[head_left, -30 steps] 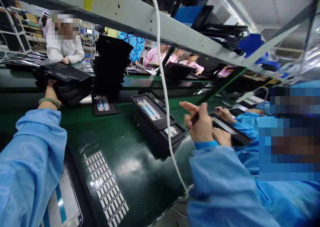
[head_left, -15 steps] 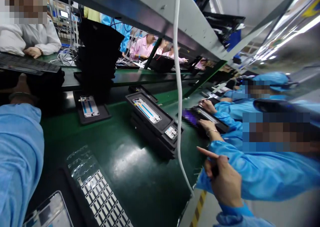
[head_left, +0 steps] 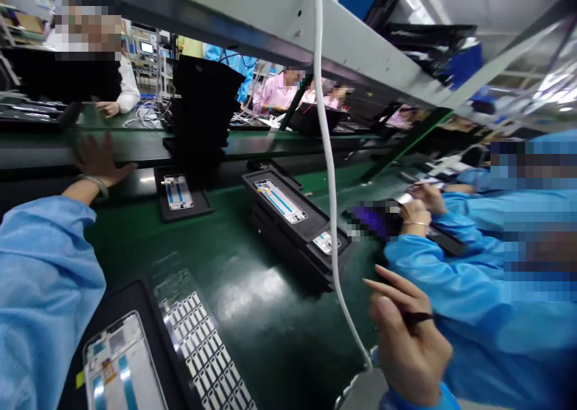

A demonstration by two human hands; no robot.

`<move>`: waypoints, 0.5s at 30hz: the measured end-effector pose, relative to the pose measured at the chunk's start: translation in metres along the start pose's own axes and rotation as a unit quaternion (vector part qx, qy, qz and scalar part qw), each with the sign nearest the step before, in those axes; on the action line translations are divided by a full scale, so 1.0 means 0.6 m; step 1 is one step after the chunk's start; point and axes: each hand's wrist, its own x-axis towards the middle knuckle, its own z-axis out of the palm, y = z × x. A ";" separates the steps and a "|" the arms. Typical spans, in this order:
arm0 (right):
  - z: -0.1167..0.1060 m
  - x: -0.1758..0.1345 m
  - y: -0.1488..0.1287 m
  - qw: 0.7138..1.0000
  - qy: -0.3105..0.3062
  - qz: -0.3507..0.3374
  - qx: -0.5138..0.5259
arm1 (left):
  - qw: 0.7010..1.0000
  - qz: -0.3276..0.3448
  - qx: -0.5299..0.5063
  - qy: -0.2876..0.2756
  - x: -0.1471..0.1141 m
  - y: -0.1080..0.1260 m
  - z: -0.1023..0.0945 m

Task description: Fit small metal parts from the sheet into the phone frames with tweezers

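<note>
My left hand (head_left: 101, 160) is open, fingers spread, at the raised dark ledge (head_left: 128, 151) on the far side of the bench. It holds nothing. Beyond it is a dark tray block (head_left: 63, 76). My right hand (head_left: 412, 341) is raised over the bench's near right edge, two fingers stretched forward and the others curled. A small dark thing shows at its knuckles; I cannot make out its kind. Below my left sleeve, a phone frame (head_left: 124, 362) with blue strips lies in a black tray (head_left: 144, 302). Beside it lies a sheet of small white pieces (head_left: 210, 350).
A stack of black trays (head_left: 300, 250) with phone frames stands mid-bench, behind a hanging white cable (head_left: 329, 157). Another tray (head_left: 198, 208) holds a frame (head_left: 179, 192). A tall black stack (head_left: 202, 106) rises behind. Co-workers in blue sleeves (head_left: 478, 266) work at right. A shelf beam (head_left: 252, 25) crosses overhead.
My left hand has come away from the dark trays at far left and spread its fingers. My right hand's second finger has stretched out. The whole view has swung left.
</note>
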 end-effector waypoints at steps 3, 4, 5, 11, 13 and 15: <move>0.037 -0.004 -0.041 0.983 -0.122 -0.075 0.113 | 0.987 0.101 0.095 -0.082 -0.071 0.006 -0.016; 0.052 -0.006 -0.054 0.970 -0.167 -0.074 0.160 | 0.979 0.125 0.122 -0.106 -0.102 0.007 -0.023; 0.068 -0.009 -0.065 0.954 -0.209 -0.066 0.204 | 0.970 0.145 0.144 -0.132 -0.135 0.007 -0.029; 0.175 -0.037 -0.111 0.812 -0.386 0.124 0.421 | 0.922 0.188 0.199 -0.275 -0.358 -0.024 -0.057; 0.205 -0.046 -0.120 0.749 -0.419 0.197 0.473 | 0.920 0.178 0.201 -0.284 -0.414 -0.040 -0.062; 0.227 -0.052 -0.130 0.712 -0.422 0.240 0.508 | 0.927 0.169 0.200 -0.268 -0.456 -0.055 -0.065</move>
